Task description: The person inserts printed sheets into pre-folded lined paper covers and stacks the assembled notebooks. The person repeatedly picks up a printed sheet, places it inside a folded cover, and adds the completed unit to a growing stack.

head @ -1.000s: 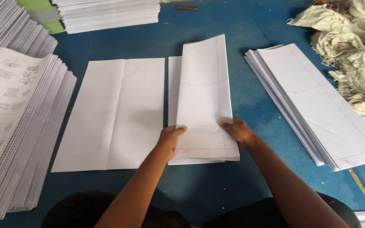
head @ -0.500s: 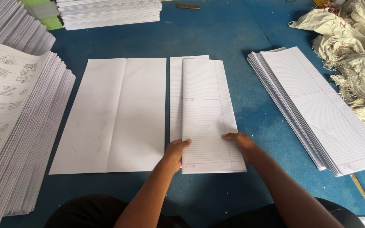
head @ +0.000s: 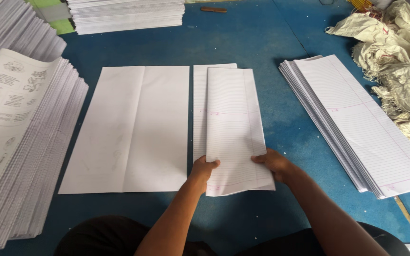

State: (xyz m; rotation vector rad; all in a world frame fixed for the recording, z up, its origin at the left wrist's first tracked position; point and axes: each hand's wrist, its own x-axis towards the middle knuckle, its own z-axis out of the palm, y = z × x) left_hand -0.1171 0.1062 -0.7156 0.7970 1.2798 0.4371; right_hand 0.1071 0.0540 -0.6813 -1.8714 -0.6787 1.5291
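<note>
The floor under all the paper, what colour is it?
Blue. The floor is a scuffed blue surface, best seen in the head view.

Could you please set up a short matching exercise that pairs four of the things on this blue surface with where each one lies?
Things:
1. ruled sheet bundle
2. plain white sheet
3. stack of ruled sheets
4. crumpled sack

Places:
A. far right corner, beyond the ruled stack
B. flat on the blue surface, just left of the held bundle
C. under the left hand and right hand, in the middle
D. right of the hands, fanned at its edge

Pairs: 1-C, 2-B, 3-D, 4-A
</note>
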